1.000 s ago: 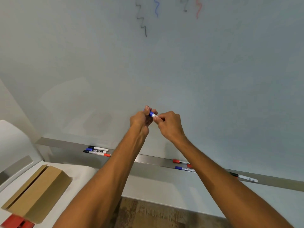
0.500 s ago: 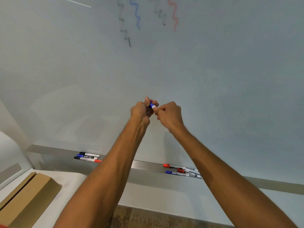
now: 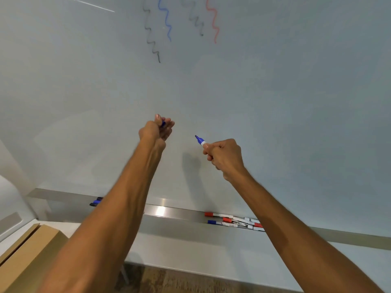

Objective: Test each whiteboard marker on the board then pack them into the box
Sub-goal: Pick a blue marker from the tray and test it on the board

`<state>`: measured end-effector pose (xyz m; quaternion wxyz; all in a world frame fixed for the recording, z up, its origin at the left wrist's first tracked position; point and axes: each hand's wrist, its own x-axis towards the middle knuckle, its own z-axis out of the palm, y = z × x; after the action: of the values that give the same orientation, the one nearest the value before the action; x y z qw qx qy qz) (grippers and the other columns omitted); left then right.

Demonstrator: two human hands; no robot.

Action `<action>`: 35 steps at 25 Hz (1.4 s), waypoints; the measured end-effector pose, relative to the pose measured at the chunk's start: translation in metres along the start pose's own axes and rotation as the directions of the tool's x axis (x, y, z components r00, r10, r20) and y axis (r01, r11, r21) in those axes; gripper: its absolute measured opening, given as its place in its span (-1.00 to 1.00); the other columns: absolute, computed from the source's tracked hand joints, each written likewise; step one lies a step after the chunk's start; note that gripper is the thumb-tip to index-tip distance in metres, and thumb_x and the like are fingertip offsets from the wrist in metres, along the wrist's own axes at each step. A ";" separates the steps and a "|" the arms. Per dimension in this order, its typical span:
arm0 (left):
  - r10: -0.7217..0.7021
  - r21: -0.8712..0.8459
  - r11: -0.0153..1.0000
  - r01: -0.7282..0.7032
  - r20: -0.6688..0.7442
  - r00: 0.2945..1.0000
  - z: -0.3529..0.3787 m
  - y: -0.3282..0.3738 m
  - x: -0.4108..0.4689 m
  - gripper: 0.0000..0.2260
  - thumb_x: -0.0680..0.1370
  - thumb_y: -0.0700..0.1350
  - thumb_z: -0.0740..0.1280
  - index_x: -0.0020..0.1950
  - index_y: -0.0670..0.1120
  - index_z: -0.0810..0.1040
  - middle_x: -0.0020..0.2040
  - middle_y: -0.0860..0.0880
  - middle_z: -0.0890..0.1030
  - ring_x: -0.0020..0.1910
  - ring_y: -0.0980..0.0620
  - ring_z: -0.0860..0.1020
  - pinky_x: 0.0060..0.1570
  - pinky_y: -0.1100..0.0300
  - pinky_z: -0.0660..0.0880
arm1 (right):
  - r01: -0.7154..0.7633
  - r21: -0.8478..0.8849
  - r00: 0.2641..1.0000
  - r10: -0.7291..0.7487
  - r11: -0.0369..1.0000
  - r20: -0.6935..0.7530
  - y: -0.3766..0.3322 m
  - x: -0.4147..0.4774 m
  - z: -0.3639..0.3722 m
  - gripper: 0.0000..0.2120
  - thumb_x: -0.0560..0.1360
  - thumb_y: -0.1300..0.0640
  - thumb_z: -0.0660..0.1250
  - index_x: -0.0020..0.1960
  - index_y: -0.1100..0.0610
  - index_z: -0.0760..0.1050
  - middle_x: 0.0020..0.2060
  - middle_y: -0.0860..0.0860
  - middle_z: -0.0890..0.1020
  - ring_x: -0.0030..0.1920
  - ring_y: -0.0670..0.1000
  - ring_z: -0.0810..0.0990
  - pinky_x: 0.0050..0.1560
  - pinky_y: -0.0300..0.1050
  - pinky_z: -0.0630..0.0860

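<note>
My right hand point(image 3: 224, 157) grips an uncapped blue marker point(image 3: 200, 141), its tip pointing up-left close to the whiteboard point(image 3: 275, 92). My left hand point(image 3: 155, 130) holds the marker's blue cap point(image 3: 163, 124) between thumb and fingers, off to the left. Several squiggles in black, blue, grey and red point(image 3: 213, 20) run down the board's top. Red and blue markers point(image 3: 232, 220) lie in the metal tray point(image 3: 169, 211) at right; two dark-capped markers point(image 3: 96, 202) peek out behind my left forearm. The brown cardboard box point(image 3: 27, 256) sits at bottom left.
A white table surface point(image 3: 69, 227) carries the box below the tray. A white chair back point(image 3: 8, 199) stands at the far left. Wood-pattern floor point(image 3: 169, 280) shows beneath the board's lower edge.
My hands have pulled apart: the cap came off in my left hand, and my right hand moved right and down with the bare marker. The view tilted up slightly.
</note>
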<state>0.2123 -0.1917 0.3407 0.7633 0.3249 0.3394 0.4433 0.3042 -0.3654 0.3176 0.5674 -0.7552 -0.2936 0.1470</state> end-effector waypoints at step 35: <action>0.704 0.584 -0.487 -0.649 0.702 0.103 0.116 0.055 0.025 -0.30 0.65 0.14 0.17 0.64 -0.19 -0.04 0.65 -0.17 -0.07 0.63 -0.15 -0.10 0.56 -0.16 0.04 | 0.687 -0.355 0.459 -0.757 0.634 -0.465 -0.200 0.101 -0.098 -0.90 0.47 0.09 0.47 -0.04 0.04 0.60 -0.31 -0.11 0.61 -0.37 -0.10 0.56 -0.34 -0.14 0.52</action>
<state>0.2896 -0.1700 0.4436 -0.0958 0.7955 0.2146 0.5585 0.3826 -0.3427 0.5479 0.5903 -0.5965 -0.4075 -0.3601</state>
